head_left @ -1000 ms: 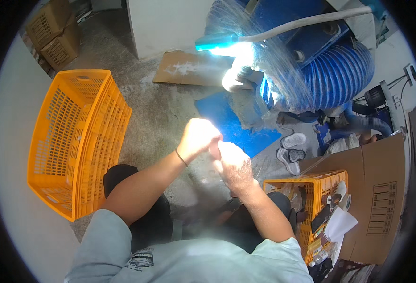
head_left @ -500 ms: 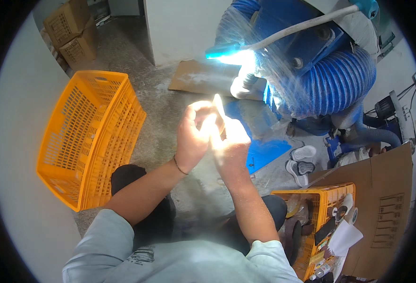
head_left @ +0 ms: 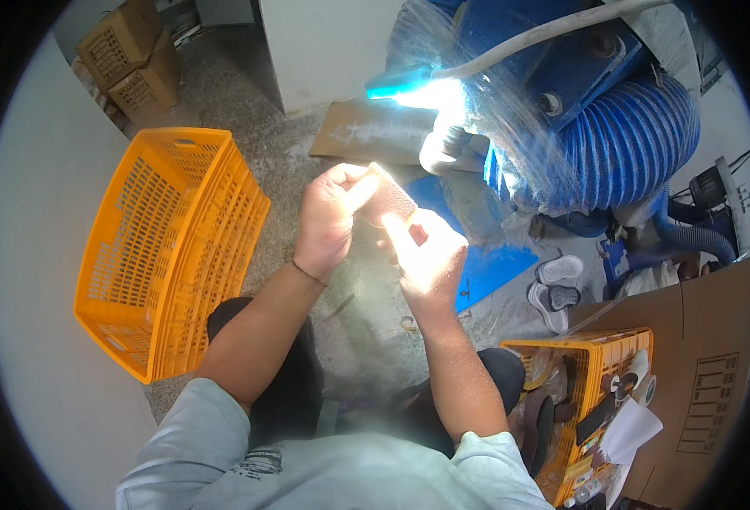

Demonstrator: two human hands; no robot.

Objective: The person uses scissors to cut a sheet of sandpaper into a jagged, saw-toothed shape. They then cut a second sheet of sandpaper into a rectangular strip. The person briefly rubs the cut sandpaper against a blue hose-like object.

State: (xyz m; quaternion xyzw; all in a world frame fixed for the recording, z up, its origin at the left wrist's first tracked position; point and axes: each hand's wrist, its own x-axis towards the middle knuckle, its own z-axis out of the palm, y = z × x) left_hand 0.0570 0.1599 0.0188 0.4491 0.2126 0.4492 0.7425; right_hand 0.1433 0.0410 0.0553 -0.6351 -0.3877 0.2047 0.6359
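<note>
Between my two hands is a small, flat, brownish piece with a grainy face; its exact kind I cannot make out. My left hand pinches its upper left edge between thumb and fingers. At the lower right corner, my right hand grips it with the thumb on the near face. Bright light falls on both hands from a lamp with a teal head, just beyond them. Fine pale dust speckles my right forearm.
Stacked orange crates stand at the left. A blue ribbed hose and plastic-wrapped machine fill the upper right. By my right knee is another orange crate holding several items, beside a cardboard sheet. White shoes lie on the floor.
The piece has turned from edge-on to showing its broad grainy face. My left hand has moved slightly left and my right hand slightly right and down, both still holding it.
</note>
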